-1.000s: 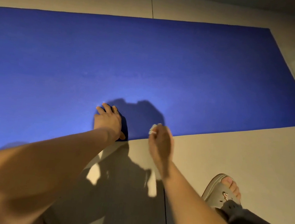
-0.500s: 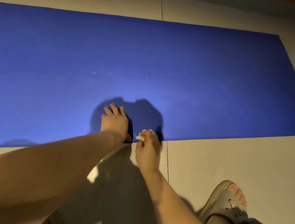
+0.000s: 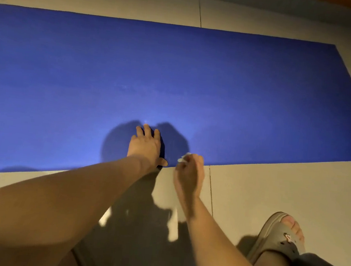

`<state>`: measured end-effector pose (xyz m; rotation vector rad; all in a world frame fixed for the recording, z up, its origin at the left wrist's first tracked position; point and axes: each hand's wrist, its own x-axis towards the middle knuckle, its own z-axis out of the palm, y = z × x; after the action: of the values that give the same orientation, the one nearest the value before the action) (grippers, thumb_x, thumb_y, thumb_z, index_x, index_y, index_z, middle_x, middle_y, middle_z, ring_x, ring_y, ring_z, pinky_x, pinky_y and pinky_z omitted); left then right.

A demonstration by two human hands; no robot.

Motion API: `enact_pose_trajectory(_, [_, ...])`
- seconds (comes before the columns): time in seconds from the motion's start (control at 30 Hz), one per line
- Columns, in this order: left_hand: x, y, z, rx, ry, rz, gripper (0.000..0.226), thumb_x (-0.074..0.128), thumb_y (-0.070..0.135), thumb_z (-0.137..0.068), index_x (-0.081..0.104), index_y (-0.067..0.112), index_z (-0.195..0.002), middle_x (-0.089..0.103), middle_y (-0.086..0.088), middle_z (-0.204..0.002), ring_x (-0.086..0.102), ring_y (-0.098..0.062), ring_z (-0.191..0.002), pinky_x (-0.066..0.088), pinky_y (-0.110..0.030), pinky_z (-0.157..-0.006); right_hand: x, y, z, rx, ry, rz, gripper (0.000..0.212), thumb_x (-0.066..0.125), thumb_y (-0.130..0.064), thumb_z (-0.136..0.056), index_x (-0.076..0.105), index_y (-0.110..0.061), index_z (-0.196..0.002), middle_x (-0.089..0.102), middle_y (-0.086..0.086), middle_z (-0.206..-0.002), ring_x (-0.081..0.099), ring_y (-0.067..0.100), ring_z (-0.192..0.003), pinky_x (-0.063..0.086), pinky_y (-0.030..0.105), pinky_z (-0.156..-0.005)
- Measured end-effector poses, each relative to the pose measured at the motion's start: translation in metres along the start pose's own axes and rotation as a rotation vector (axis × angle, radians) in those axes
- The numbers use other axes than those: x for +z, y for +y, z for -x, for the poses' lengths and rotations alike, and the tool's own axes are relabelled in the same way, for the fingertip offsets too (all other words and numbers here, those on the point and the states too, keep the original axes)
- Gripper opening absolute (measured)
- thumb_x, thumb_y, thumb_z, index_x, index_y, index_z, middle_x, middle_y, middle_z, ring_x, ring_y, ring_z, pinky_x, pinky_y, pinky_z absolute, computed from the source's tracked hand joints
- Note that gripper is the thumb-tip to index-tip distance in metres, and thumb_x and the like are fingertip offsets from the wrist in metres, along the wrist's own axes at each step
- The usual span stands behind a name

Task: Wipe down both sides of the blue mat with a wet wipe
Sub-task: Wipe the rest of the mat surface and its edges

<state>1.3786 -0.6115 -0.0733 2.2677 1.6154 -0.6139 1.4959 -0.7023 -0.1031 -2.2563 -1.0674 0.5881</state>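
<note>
Floor (image 3: 281,195) carries mat (image 3: 217,83), laid flat. L hand (image 3: 146,146) presses mat at near edge, fingers (image 3: 147,130) straight, spread. R hand (image 3: 189,173), 3 o'clock of L, pinches wipe (image 3: 184,157) at mat edge.

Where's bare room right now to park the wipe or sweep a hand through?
Free: the blue mat beyond the left hand, out to its far edge; the floor between the mat's near edge and the sandal, right of the right hand. Crowded: the near edge where both hands and the wet wipe meet.
</note>
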Motion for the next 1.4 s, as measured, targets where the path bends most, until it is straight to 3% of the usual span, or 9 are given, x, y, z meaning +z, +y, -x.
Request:
enact_pose_trajectory(0.1, [0.005,-0.037,0.017,0.159,0.034,-0.002,0.096,0.069,0.064,-0.078,0.028,0.019,-0.153,0.027,-0.013,-0.154,0.028,-0.033,-0.142,0.044,-0.043,-0.101,0.025,-0.021,0.030,-0.132,-0.066,-0.012,0.014,0.062,-0.005,-0.086,0.063,-0.009,-0.099,0.060,0.006,-0.111,0.063,0.028,-0.092,0.046,0.032,-0.073])
enact_pose_trajectory(0.2, [0.006,-0.084,0.030,0.111,0.042,-0.078,0.095,0.073,0.062,-0.070,0.034,0.023,-0.147,0.034,-0.009,-0.145,0.037,-0.031,-0.133,0.042,-0.041,-0.100,0.026,-0.018,0.028,-0.212,-0.169,-0.008,0.022,0.055,0.003,-0.088,0.063,-0.015,-0.098,0.060,0.001,-0.113,0.063,0.026,-0.097,0.049,0.030,-0.077])
enact_pose_trajectory(0.4, [0.009,-0.129,0.037,-0.096,-0.086,0.025,0.113,0.081,0.066,-0.063,0.023,0.024,-0.151,0.030,-0.010,-0.140,0.036,-0.034,-0.127,0.048,-0.040,-0.076,-0.023,0.009,-0.020,0.056,0.016,-0.042,0.017,0.051,-0.002,-0.088,0.050,-0.017,-0.095,0.058,-0.004,-0.094,0.051,0.019,-0.081,0.035,0.025,-0.071])
enact_pose_trajectory(0.5, [0.015,-0.124,0.035,-0.111,-0.072,-0.027,0.114,0.078,0.064,-0.070,0.015,0.021,-0.156,0.022,-0.014,-0.149,0.030,-0.037,-0.134,0.046,-0.039,-0.075,-0.028,0.013,-0.028,0.094,0.029,0.015,0.020,0.052,-0.002,-0.092,0.052,-0.013,-0.108,0.057,-0.003,-0.100,0.052,0.019,-0.086,0.036,0.025,-0.077])
enact_pose_trajectory(0.7, [0.024,-0.122,0.033,-0.120,-0.037,-0.118,0.113,0.071,0.064,-0.079,0.006,0.018,-0.159,0.015,-0.021,-0.155,0.026,-0.043,-0.138,0.046,-0.040,-0.081,0.024,-0.029,0.020,0.068,-0.044,-0.079,0.012,0.055,-0.011,-0.095,0.052,-0.013,-0.084,0.061,0.001,-0.085,0.054,0.016,-0.073,0.036,0.025,-0.064])
enact_pose_trajectory(0.9, [0.023,-0.122,0.032,-0.090,-0.040,-0.152,0.113,0.066,0.065,-0.085,0.000,0.014,-0.160,0.008,-0.025,-0.162,0.020,-0.047,-0.146,0.049,-0.038,-0.082,0.073,-0.065,0.060,-0.235,-0.233,0.025,0.015,0.054,-0.003,-0.090,0.058,-0.017,-0.094,0.067,0.002,-0.107,0.066,0.026,-0.093,0.054,0.039,-0.074])
enact_pose_trajectory(1.1, [0.015,-0.123,0.031,-0.039,-0.100,-0.217,0.119,0.063,0.072,-0.083,-0.002,0.009,-0.160,0.010,-0.032,-0.162,0.020,-0.051,-0.147,0.051,-0.042,-0.095,0.003,-0.012,-0.001,0.045,0.012,0.197,0.015,0.053,-0.008,-0.091,0.059,-0.014,-0.104,0.059,0.010,-0.109,0.059,0.033,-0.082,0.043,0.037,-0.070])
enact_pose_trajectory(1.3, [-0.001,-0.136,0.031,0.072,-0.189,-0.241,0.119,0.064,0.071,-0.083,-0.003,0.012,-0.161,0.009,-0.030,-0.163,0.024,-0.049,-0.147,0.053,-0.044,-0.093,0.005,-0.035,-0.008,0.224,-0.096,0.281,0.025,0.056,-0.011,-0.094,0.057,-0.005,-0.119,0.048,0.017,-0.134,0.054,0.030,-0.077,0.043,0.034,-0.073])
enact_pose_trajectory(1.4, [-0.011,-0.149,0.034,0.128,-0.279,-0.220,0.124,0.067,0.072,-0.079,-0.008,0.017,-0.161,0.001,-0.025,-0.165,0.020,-0.047,-0.148,0.049,-0.047,-0.102,0.006,-0.050,0.007,0.253,-0.276,0.379,0.055,0.054,-0.020,-0.094,0.041,-0.006,-0.145,0.020,0.018,-0.160,0.056,0.036,-0.118,0.049,0.040,-0.091])
